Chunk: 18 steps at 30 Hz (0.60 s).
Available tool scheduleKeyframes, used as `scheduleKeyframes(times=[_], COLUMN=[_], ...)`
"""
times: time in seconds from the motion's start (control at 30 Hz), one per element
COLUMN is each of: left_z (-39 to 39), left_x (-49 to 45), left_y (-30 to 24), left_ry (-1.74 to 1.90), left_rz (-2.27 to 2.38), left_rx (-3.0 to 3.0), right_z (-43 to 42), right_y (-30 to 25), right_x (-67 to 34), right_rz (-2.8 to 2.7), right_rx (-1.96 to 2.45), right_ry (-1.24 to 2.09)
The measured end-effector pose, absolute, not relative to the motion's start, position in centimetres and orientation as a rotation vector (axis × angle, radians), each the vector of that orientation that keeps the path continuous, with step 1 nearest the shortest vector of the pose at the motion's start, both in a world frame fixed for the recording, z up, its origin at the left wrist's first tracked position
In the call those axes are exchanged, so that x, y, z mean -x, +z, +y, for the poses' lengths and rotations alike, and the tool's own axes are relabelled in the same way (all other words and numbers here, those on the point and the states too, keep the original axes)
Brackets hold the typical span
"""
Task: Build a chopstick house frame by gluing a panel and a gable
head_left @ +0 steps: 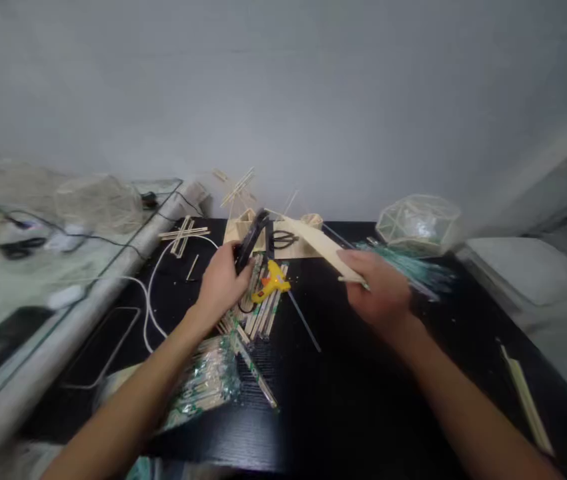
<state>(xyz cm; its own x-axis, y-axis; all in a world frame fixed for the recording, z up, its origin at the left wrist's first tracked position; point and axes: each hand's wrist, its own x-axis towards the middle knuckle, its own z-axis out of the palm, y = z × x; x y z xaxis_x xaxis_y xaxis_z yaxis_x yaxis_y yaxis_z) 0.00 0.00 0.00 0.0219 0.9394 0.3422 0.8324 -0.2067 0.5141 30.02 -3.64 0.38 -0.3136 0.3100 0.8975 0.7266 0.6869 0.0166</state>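
My left hand [222, 283] is closed around a dark, curved black tool [251, 241]; blur hides its exact kind. In my right hand [379, 288] is a long, pale, flat strip [321, 244] that tapers toward the far left, its material unclear. A thin stick shows beneath its near end. Between my hands, a yellow glue gun [271, 283] lies on several wrapped chopsticks [267, 308], with a clear glue stick [304, 321] extending from it. Beyond it, black-handled scissors [283, 240] rest on a pale board [302, 251].
Crossed sticks [183, 235] and a white cable [149, 293] lie on the black table [333, 400]. A plastic bag of chopsticks [203, 380] is at the near left. A pale faceted frame [418, 223] stands right of green wrappers [408, 263]. Loose sticks [528, 400] lie at right.
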Motion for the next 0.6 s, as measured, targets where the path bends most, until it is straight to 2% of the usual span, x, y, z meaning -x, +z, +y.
scheduleKeyframes(times=[0.2,0.6], left_z=[-0.9,-1.6], left_x=[-0.9,-1.1], left_y=[-2.6,-3.2], left_ry=[1.045,1.017], left_rz=[1.749,1.671], left_rx=[-2.183,-2.214], right_z=[-6.0,-7.1], right_y=[-0.8,-3.1], right_x=[-28.8,-28.2], right_rz=[-1.894,-1.887], right_rx=[0.831,0.948], right_ry=[-0.401,-0.319])
